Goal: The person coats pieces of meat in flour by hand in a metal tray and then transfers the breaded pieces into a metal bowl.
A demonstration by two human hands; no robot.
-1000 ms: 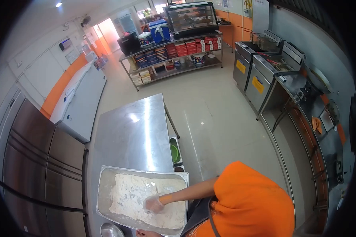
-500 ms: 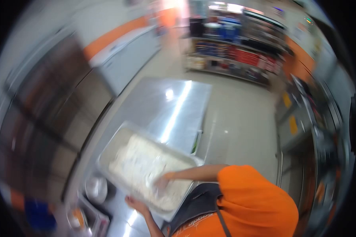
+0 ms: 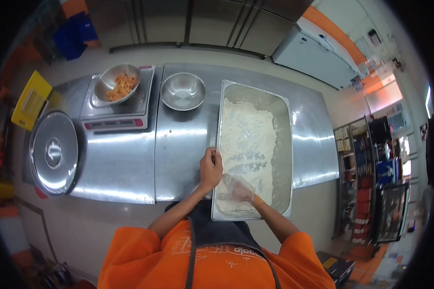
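A large steel tray (image 3: 283, 144) holds a wide layer of pale flour or dough-like stuff (image 3: 248, 130). My left hand (image 3: 210, 168) is closed at the tray's left rim, its fingers wrapped on the edge. Inside the near part of the tray, my right hand (image 3: 241, 189) wears a clear plastic glove and touches the pale stuff; glare and the loose plastic hide how its fingers lie. Just left of the tray stands a steel bowl (image 3: 183, 91) with no food visible in it.
A scale (image 3: 115, 124) carries a bowl of orange food pieces (image 3: 122, 87). A round steel lid (image 3: 54, 153) and a yellow basket (image 3: 31, 100) are at the table's left end. Steel cabinets (image 3: 217, 26) line the far side; a shelf rack (image 3: 354, 178) stands right.
The view has swung left, bringing the scale, bowls and lid into full sight. My left hand, earlier beside the tray, is now at its rim. My right hand stays in the tray.
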